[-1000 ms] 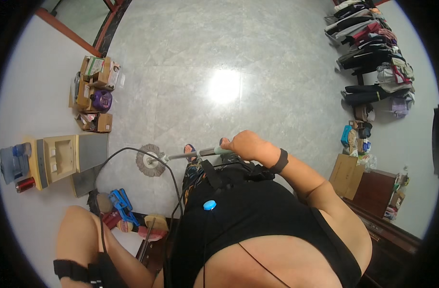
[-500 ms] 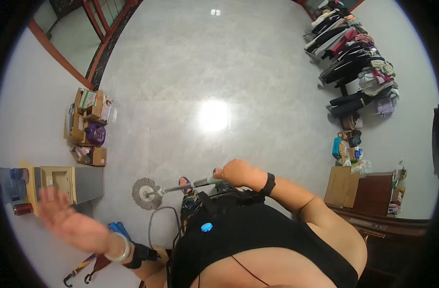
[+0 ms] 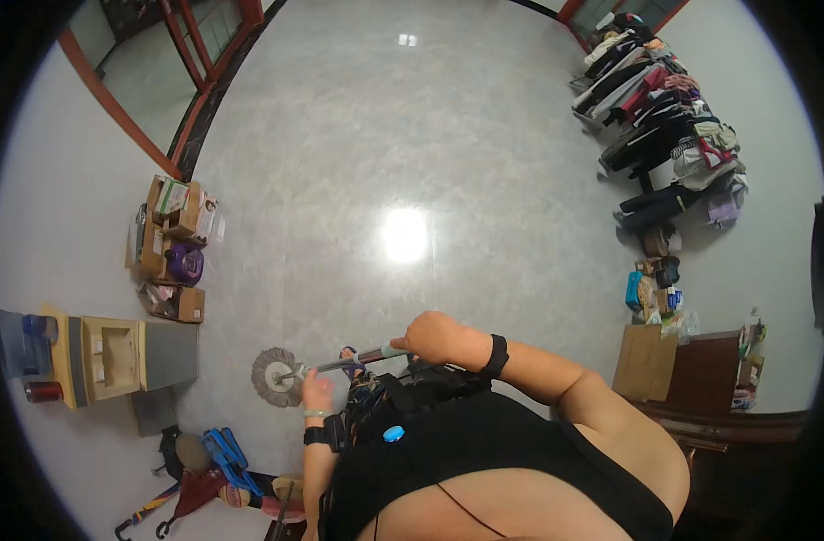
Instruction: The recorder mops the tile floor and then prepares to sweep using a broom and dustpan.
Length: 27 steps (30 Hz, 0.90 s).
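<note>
A round mop [image 3: 276, 376] with a grey fringed head rests on the floor at the lower left. Its metal handle slants from the head up toward my right. My right hand [image 3: 437, 337] is wrapped round the upper grip of that handle. Low on the same handle, close to the mop head, is my left hand [image 3: 317, 394]. Its fingers overlap the handle but are blurred, so whether they grip it cannot be told. A bracelet and a black band are on my left wrist; a black band is on my right.
Clothes [image 3: 651, 117] hang on a rack along the right wall. Cardboard boxes [image 3: 191, 305] and a water dispenser [image 3: 114, 356] line the left wall. Umbrellas [image 3: 191, 491] and a blue folded item [image 3: 230, 458] lie at the lower left. A flattened carton [image 3: 645, 362] leans at the right.
My left hand has swung in from the far left, where it was spread open, to the lower mop handle. My right hand still holds the grip, slightly lower in view.
</note>
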{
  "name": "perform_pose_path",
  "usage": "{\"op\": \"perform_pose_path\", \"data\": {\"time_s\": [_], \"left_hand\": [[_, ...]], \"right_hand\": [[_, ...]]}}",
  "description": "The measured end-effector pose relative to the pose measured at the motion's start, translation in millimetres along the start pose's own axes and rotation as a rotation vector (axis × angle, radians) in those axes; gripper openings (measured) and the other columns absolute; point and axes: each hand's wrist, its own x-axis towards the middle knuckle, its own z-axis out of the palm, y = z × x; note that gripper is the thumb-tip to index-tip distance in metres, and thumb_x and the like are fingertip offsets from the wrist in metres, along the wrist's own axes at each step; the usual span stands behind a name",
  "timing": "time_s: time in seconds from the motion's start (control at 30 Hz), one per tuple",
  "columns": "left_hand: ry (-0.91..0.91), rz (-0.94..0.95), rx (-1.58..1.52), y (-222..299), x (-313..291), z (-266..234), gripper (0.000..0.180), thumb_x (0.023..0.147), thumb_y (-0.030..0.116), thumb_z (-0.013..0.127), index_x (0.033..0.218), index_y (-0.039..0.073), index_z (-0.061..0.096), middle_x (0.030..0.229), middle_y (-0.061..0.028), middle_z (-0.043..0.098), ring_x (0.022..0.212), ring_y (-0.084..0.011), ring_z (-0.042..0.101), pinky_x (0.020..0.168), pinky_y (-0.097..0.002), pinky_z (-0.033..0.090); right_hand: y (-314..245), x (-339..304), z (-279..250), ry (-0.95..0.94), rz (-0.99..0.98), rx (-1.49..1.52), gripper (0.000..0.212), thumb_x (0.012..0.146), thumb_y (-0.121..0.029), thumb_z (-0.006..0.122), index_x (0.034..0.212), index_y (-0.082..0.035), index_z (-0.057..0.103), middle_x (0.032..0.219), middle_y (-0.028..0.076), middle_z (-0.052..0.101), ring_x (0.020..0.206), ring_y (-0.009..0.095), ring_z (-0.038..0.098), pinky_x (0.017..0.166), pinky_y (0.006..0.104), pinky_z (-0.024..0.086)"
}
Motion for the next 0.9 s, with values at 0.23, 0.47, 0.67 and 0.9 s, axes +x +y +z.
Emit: {"op": "perform_pose_path", "data": {"time_s": [0.23,0.47,0.67,0.9], "left_hand": [[-0.559,0.148,0.337,-37.8,0.8,22.4,0.035,0.089,0.034,0.051,0.115,0.01,0.053,0.104,-0.0102,0.06,0.095,-0.0225,0.058,0.083,-0.0394,0.045],[-0.36,-0.095,-0.369,-71.8,70.0,60.8,0.017,0.093,0.014,0.045,0.077,0.01,0.048,0.069,0.0011,0.046,0.066,-0.016,0.047,0.081,-0.0383,0.046],[-0.063,-0.08,-0.47,-81.6,62.0,84.9,0.024,0.085,-0.001,0.05,0.109,0.001,0.048,0.09,-0.0157,0.057,0.083,-0.0263,0.061,0.072,-0.043,0.054],[0.053,-0.027,-0.51,-123.9,62.9,85.8,0.014,0.081,0.002,0.059,0.091,-0.007,0.054,0.084,-0.0175,0.063,0.075,-0.0282,0.064,0.066,-0.0436,0.055]], "right_hand": [[1.0,2.8,12.4,0.034,-0.083,-0.018,0.032,0.08,-0.015,0.056,0.112,-0.015,0.061,0.074,0.007,0.064,0.071,0.028,0.065,0.058,0.0396,0.05],[2.4,1.8,3.1,-0.038,-0.147,-0.07,0.058,0.077,-0.012,0.059,0.133,-0.017,0.043,0.072,0.012,0.061,0.067,0.031,0.062,0.056,0.0412,0.048],[19.4,-7.8,20.9,-0.158,-0.245,-0.091,0.072,0.07,-0.002,0.059,0.137,-0.016,0.037,0.075,0.018,0.059,0.067,0.035,0.06,0.059,0.0439,0.049],[39.5,-10.0,61.8,-0.255,-0.254,-0.081,0.085,0.068,-0.001,0.06,0.143,-0.017,0.026,0.072,0.019,0.056,0.066,0.037,0.06,0.059,0.0465,0.049]]}}
